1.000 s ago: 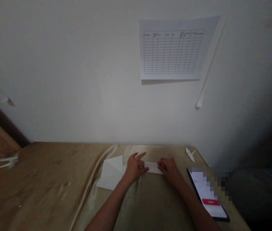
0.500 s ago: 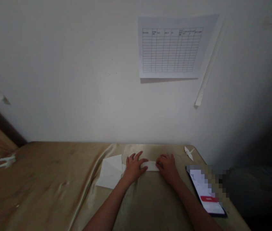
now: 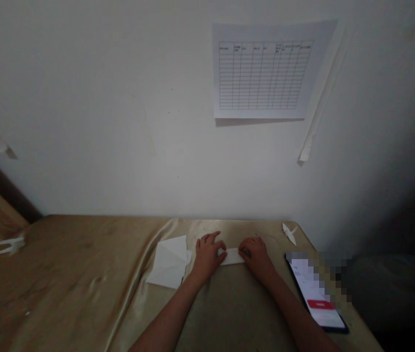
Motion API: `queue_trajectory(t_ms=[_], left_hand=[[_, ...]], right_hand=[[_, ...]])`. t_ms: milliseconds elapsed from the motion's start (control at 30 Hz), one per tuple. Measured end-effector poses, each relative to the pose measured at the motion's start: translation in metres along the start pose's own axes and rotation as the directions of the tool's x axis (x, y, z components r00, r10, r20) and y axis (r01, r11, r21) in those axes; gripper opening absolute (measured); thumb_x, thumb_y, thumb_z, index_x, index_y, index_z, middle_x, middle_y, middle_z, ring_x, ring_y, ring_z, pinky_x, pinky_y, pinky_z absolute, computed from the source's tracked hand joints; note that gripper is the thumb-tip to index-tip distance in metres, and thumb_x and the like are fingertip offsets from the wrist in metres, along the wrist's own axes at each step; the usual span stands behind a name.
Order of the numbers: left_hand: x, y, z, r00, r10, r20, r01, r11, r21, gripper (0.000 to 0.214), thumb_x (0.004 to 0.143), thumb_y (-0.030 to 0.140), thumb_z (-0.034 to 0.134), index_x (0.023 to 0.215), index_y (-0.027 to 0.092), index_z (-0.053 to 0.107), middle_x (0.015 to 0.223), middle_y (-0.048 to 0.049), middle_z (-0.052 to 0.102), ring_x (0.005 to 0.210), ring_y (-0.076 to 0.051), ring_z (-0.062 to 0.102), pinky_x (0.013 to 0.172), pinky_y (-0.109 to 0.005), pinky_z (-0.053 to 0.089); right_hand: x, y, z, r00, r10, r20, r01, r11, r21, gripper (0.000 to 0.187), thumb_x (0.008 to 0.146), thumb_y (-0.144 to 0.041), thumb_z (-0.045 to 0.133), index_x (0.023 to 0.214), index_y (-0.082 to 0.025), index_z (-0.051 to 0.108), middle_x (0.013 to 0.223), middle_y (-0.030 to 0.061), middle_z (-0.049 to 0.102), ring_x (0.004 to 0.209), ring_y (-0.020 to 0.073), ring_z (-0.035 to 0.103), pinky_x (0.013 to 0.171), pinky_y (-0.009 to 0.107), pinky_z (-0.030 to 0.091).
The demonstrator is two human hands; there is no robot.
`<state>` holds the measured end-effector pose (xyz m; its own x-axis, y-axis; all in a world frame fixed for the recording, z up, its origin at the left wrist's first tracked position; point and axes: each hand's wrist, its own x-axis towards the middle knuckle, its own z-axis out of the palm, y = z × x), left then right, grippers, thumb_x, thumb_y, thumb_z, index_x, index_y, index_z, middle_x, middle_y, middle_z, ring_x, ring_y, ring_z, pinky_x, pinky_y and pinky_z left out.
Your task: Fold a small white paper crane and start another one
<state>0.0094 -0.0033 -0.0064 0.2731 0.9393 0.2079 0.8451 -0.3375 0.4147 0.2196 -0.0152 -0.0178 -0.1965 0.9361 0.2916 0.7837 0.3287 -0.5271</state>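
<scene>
Paper strip [image 3: 232,256]: left of the phone [image 3: 313,293]; you've slightly changed its slant, apparently still adjusting it.
Left hand [image 3: 206,256]: pinching one end.
Right hand [image 3: 258,256]: pinching the other.

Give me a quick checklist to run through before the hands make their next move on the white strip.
1. Left hand on the strip's left end: ok.
2. Right hand on the strip's right end: ok.
3. Strip's edges lined up: cannot tell, too small and partly covered.
4. White paper apart from the strip: ok, it lies left of the left hand.
5. Right forearm clear of the phone: cannot tell, they seem to meet at the phone's lower end.
6. Paper bird apart from the right hand: ok, it lies near the cloth's far right corner.
</scene>
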Motion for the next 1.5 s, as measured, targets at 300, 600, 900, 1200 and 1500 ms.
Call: queue_trajectory(t_ms=[300,600,900,1200,1500], left_hand=[[0.001,0.006,-0.002,0.999,-0.039,-0.004,0.039,0.999,0.028,0.016,0.083,0.032,0.071,0.099,0.032,0.072,0.147,-0.0004,0.048,0.135,-0.03,0.038,0.114,-0.054,0.022],[0.003,0.004,0.001,0.999,-0.049,-0.01,0.05,0.998,0.045,0.018,0.081,0.032,0.072,0.099,0.033,0.072,0.145,-0.0012,0.049,0.134,-0.029,0.038,0.115,-0.054,0.022],[0.001,0.009,-0.002,0.999,-0.025,0.032,0.025,0.999,0.024,0.028,0.087,0.029,0.065,0.11,0.044,0.07,0.143,-0.0002,0.051,0.135,-0.03,0.038,0.114,-0.063,0.016],[-0.002,0.009,-0.007,0.999,0.004,0.052,-0.004,1.0,0.004,0.022,0.088,0.035,0.062,0.105,0.042,0.074,0.138,-0.0015,0.056,0.133,-0.03,0.041,0.115,-0.061,0.017],[-0.003,0.006,-0.01,0.997,0.029,0.074,-0.03,0.999,0.011,0.024,0.086,0.045,0.063,0.107,0.043,0.074,0.14,-0.0013,0.056,0.134,-0.031,0.04,0.114,-0.06,0.019]], right_hand=[[0.001,0.004,0.008,0.998,0.031,-0.048,-0.035,0.996,-0.086,0.014,0.089,-0.025,0.056,0.091,-0.022,0.069,0.101,0.0058,0.066,0.107,0.0229,0.054,0.106,0.041,0.029],[0.002,0.005,0.01,0.998,0.061,-0.035,-0.065,0.99,-0.126,0.018,0.091,-0.029,0.055,0.097,-0.023,0.071,0.102,0.0065,0.065,0.107,0.0235,0.054,0.104,0.042,0.031],[-0.006,0.003,-0.01,0.999,0.047,0.002,-0.047,0.999,-0.014,0.039,0.079,-0.036,0.07,0.116,-0.023,0.065,0.12,0.0101,0.057,0.116,0.026,0.051,0.102,0.038,0.04],[-0.009,0.002,-0.026,0.994,0.104,0.02,-0.103,0.992,-0.068,0.026,0.075,-0.04,0.075,0.093,-0.021,0.072,0.102,0.0075,0.064,0.104,0.0246,0.057,0.093,0.035,0.042],[-0.009,0.0,-0.033,0.996,0.085,0.041,-0.081,0.993,-0.086,0.02,0.076,-0.042,0.073,0.087,-0.025,0.076,0.097,0.0054,0.068,0.097,0.0225,0.06,0.089,0.034,0.043]])
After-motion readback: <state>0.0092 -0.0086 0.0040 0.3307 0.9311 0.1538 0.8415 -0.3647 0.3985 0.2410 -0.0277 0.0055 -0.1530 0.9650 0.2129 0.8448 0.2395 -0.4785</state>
